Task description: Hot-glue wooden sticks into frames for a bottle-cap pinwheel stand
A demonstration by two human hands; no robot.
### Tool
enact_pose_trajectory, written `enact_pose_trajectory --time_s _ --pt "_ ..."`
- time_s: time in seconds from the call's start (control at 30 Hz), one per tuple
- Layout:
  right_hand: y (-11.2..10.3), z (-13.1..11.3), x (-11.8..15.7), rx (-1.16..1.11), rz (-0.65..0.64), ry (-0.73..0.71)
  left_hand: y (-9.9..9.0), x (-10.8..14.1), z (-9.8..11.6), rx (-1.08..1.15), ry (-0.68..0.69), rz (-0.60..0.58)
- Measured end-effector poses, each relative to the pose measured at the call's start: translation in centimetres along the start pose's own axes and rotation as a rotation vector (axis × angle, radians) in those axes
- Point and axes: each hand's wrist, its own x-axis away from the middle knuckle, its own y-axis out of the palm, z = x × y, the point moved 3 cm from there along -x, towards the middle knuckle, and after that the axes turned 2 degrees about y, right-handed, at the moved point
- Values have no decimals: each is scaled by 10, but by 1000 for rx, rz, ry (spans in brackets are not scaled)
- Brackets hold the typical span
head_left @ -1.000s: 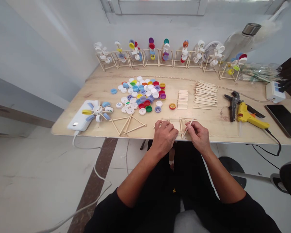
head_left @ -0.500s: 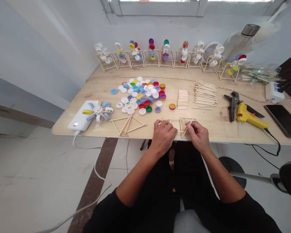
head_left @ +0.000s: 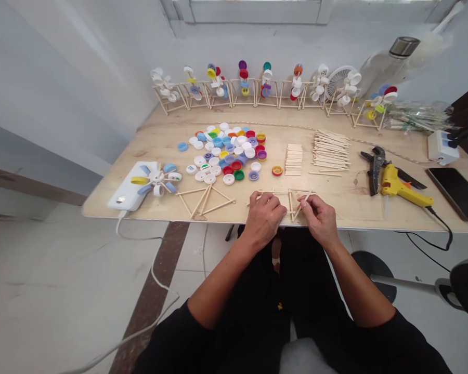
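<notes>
At the table's front edge lies a small frame of pale wooden sticks (head_left: 290, 200). My left hand (head_left: 264, 215) rests over its left part, fingers curled down on the sticks and partly hiding them. My right hand (head_left: 319, 215) pinches a thin wooden stick (head_left: 303, 203) that slants across the frame's right side, its lower end at the front corner. To the left, two joined stick triangles (head_left: 206, 201) lie flat. Beside them a wheel of bottle caps on sticks (head_left: 158, 179) rests on a white power bank (head_left: 129, 191).
Loose bottle caps (head_left: 226, 150) cover the table's middle. Behind stand several stick frames with cap wheels (head_left: 244, 85). Short sticks (head_left: 294, 160) and longer sticks (head_left: 330, 150) lie in piles. At right are cutting pliers (head_left: 374, 169), a yellow glue gun (head_left: 403, 189) and a phone (head_left: 458, 193).
Almost nothing differs. Both hands keep their places on the stick frame, and the view has shifted very slightly.
</notes>
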Motion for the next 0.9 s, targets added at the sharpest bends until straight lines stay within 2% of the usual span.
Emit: enact_pose_trajectory --time_s 0.23,0.5,0.9 --pt "-1 -2 0 14 6 -3 0 -1 -2 68 -13 10" --pt "0 -2 0 14 3 -5 -3 -1 -5 136 -13 -51" --pt "0 -1 0 15 -1 4 -1 3 -5 127 -9 -47"
